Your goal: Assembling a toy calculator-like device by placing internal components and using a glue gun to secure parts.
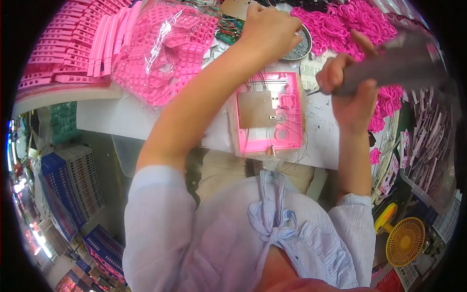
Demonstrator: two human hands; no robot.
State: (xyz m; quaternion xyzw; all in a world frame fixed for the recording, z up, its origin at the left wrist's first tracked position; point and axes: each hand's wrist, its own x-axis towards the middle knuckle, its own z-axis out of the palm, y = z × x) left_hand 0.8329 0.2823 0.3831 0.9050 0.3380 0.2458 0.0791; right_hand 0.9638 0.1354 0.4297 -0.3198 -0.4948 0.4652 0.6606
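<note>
My right hand is wrapped round a dark, motion-blurred electric screwdriver, its thin bit pointing left. My left hand is at the far side, over the left edge of a round metal dish of small grey screws. Its fingers are curled, and what they hold, if anything, is hidden. Between my arms lies an open pink plastic casing, with a flat tan board resting in it. Thin dark wires run out of the casing.
A clear bag of pink parts and stacked pink strips stand on the left. Pink loops are heaped at the back right. Green circuit boards lie beyond my left forearm. A yellow fan is at lower right.
</note>
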